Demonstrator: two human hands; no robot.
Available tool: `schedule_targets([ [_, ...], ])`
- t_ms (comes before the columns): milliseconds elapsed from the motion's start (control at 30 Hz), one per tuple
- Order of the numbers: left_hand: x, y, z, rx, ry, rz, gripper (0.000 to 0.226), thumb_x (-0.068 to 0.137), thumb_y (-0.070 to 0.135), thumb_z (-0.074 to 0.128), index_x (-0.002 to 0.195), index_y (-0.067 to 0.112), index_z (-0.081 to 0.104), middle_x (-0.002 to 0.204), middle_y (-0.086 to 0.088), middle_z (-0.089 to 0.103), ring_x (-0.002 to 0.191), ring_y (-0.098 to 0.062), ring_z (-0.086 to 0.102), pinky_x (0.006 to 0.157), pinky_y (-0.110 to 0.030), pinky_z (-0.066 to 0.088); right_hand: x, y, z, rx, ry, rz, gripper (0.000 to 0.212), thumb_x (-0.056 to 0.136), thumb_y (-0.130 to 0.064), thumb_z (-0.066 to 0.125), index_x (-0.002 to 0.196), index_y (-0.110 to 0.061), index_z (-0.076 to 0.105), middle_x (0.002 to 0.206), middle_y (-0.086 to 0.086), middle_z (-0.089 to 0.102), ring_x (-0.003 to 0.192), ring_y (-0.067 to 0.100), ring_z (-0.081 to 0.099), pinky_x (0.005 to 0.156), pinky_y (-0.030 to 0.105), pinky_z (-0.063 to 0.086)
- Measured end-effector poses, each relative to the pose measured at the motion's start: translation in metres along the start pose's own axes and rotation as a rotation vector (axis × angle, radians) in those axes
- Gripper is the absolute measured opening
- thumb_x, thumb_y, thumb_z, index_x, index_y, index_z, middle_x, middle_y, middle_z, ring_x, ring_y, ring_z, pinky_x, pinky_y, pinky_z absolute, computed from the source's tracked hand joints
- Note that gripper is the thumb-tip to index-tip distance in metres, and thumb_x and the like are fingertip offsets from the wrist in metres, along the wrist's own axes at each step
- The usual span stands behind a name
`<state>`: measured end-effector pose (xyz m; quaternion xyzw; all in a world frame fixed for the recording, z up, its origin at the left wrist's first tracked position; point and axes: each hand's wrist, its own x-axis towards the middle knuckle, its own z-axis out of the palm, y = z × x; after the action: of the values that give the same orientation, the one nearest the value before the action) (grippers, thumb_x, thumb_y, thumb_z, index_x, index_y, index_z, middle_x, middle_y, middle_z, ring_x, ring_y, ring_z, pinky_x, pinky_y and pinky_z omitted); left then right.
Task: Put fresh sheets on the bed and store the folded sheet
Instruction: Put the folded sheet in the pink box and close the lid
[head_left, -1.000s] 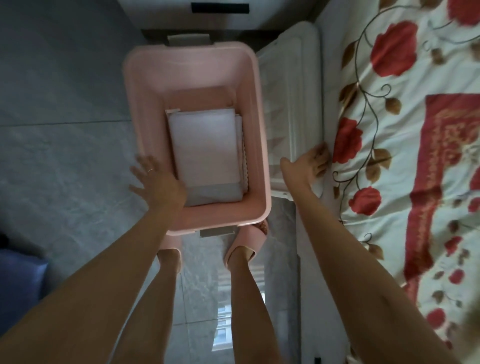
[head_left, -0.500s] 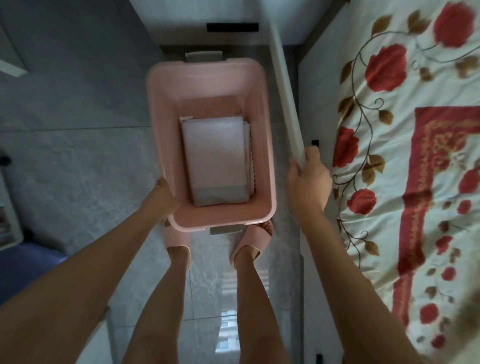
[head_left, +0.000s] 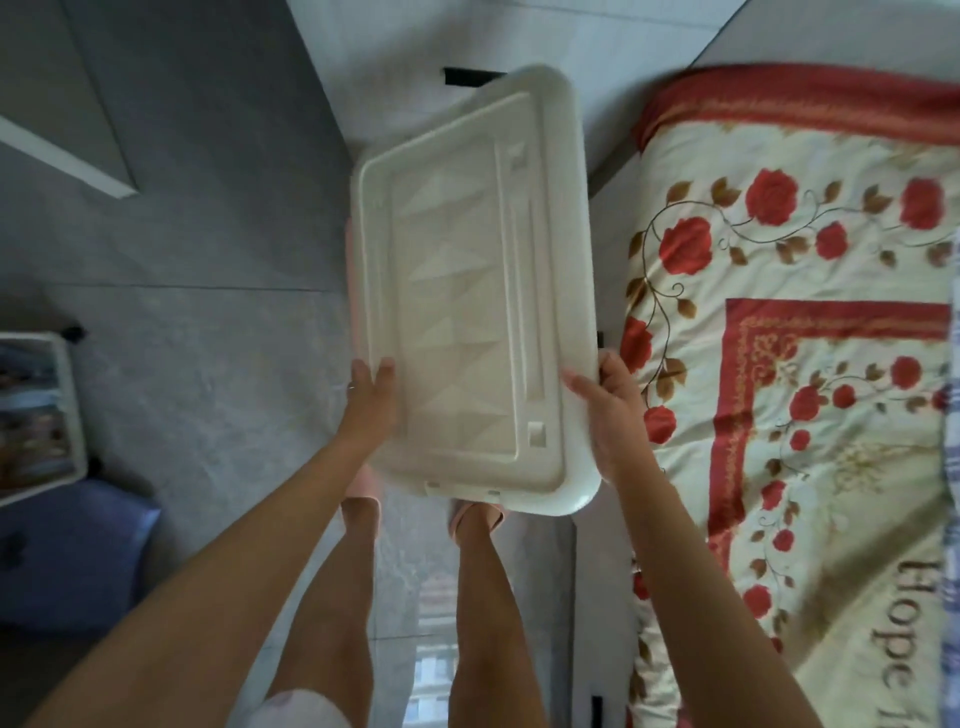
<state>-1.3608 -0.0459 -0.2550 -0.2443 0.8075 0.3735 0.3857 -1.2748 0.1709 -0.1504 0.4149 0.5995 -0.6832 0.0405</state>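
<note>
While the left hand (head_left: 371, 397) and right hand (head_left: 610, 415) each grip a near side of the white lid (head_left: 467, 291) above the pink bin (head_left: 349, 249) beside the bed (head_left: 779, 322), it should go down level and squared to the rim, the folded sheet being hidden beneath it.

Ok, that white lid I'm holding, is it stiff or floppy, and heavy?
Probably stiff: the white lid spans flat between the left hand and right hand, gripped only near one end, with no visible sag. Its moulded ribs likely add rigidity. Likely light for its size, seemingly thin plastic; smooth, so possibly slippery.
</note>
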Motion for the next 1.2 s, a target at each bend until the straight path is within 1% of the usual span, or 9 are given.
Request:
schedule_targets([
  [67, 0.011, -0.012, -0.004, -0.045, 0.078, -0.068, 0.068, 0.096, 0.054, 0.03, 0.147, 0.009, 0.024, 0.149, -0.014, 0.033, 0.135, -0.033, 0.034, 0.111, -0.044, 0.027, 0.009, 0.018, 0.0, 0.133, -0.018, 0.177, 0.01, 0.084, -0.009, 0.062, 0.084, -0.016, 0.053, 0.082, 0.002, 0.062, 0.08, 0.023, 0.059, 0.081, 0.043, 0.05],
  [167, 0.029, -0.031, -0.006, -0.087, 0.157, -0.203, 0.074, 0.088, 0.058, 0.047, 0.139, 0.006, 0.037, 0.139, -0.017, 0.045, 0.124, -0.035, 0.045, 0.104, -0.043, 0.037, 0.024, 0.056, 0.001, 0.166, -0.012, 0.268, 0.009, 0.089, -0.005, 0.055, 0.09, -0.014, 0.054, 0.086, 0.003, 0.064, 0.079, 0.022, 0.061, 0.075, 0.037, 0.052],
  [233, 0.039, -0.041, 0.0, -0.08, 0.184, -0.232, 0.074, 0.085, 0.053, 0.058, 0.138, 0.005, 0.036, 0.138, -0.018, 0.044, 0.124, -0.036, 0.044, 0.103, -0.042, 0.038, 0.038, 0.084, 0.002, 0.032, 0.07, 0.237, 0.007, 0.091, -0.015, 0.055, 0.095, -0.018, 0.059, 0.09, 0.0, 0.066, 0.083, 0.018, 0.062, 0.076, 0.032, 0.05],
  [333, 0.066, -0.053, 0.013, -0.063, 0.257, -0.21, 0.07, 0.081, 0.044, 0.067, 0.133, 0.01, 0.036, 0.138, -0.016, 0.033, 0.126, -0.035, 0.036, 0.107, -0.049, 0.031, 0.067, 0.129, 0.012, -0.255, 0.163, 0.174, 0.025, 0.098, -0.028, 0.041, 0.111, -0.023, 0.062, 0.1, -0.004, 0.066, 0.094, 0.013, 0.062, 0.084, 0.031, 0.05],
  [567, 0.1, -0.076, 0.04, -0.07, 0.235, -0.128, 0.067, 0.091, 0.034, 0.058, 0.141, 0.006, 0.023, 0.143, -0.016, 0.032, 0.13, -0.033, 0.035, 0.108, -0.046, 0.03, 0.11, 0.18, 0.03, -0.389, 0.203, 0.247, 0.054, 0.092, -0.034, 0.057, 0.14, -0.018, 0.039, 0.132, 0.004, 0.054, 0.119, 0.024, 0.052, 0.098, 0.033, 0.04],
  [800, 0.108, -0.082, 0.05, -0.095, 0.271, -0.046, 0.066, 0.092, 0.034, 0.055, 0.142, 0.01, 0.019, 0.142, -0.016, 0.037, 0.127, -0.035, 0.04, 0.106, -0.053, 0.032, 0.123, 0.187, 0.024, -0.375, 0.203, 0.176, 0.049, 0.097, -0.032, 0.049, 0.142, -0.02, 0.035, 0.127, -0.003, 0.053, 0.112, 0.014, 0.051, 0.101, 0.035, 0.041],
  [900, 0.112, -0.077, 0.05, -0.116, 0.29, 0.0, 0.061, 0.093, 0.033, 0.054, 0.139, 0.008, 0.022, 0.139, -0.016, 0.04, 0.125, -0.035, 0.043, 0.105, -0.053, 0.034, 0.134, 0.184, 0.026, -0.377, 0.195, 0.18, 0.052, 0.097, -0.034, 0.048, 0.145, -0.021, 0.032, 0.135, 0.0, 0.051, 0.121, 0.018, 0.05, 0.105, 0.038, 0.04],
  [1100, 0.126, -0.066, 0.046, 0.015, 0.192, -0.143, 0.054, 0.093, 0.02, 0.055, 0.136, 0.001, 0.028, 0.135, -0.019, 0.046, 0.12, -0.036, 0.048, 0.101, -0.043, 0.04, 0.157, 0.188, 0.031, -0.533, 0.069, 0.315, 0.058, 0.099, -0.028, 0.043, 0.151, -0.021, 0.017, 0.149, 0.004, 0.035, 0.135, 0.026, 0.036, 0.113, 0.042, 0.028],
  [1200, 0.128, -0.063, 0.039, 0.159, 0.153, -0.148, 0.051, 0.092, 0.019, 0.058, 0.132, -0.003, 0.034, 0.129, -0.021, 0.052, 0.116, -0.037, 0.052, 0.095, -0.04, 0.043, 0.161, 0.189, 0.031, -0.548, 0.065, 0.388, 0.056, 0.099, -0.024, 0.043, 0.15, -0.018, 0.019, 0.147, 0.006, 0.039, 0.133, 0.027, 0.039, 0.111, 0.038, 0.031],
])
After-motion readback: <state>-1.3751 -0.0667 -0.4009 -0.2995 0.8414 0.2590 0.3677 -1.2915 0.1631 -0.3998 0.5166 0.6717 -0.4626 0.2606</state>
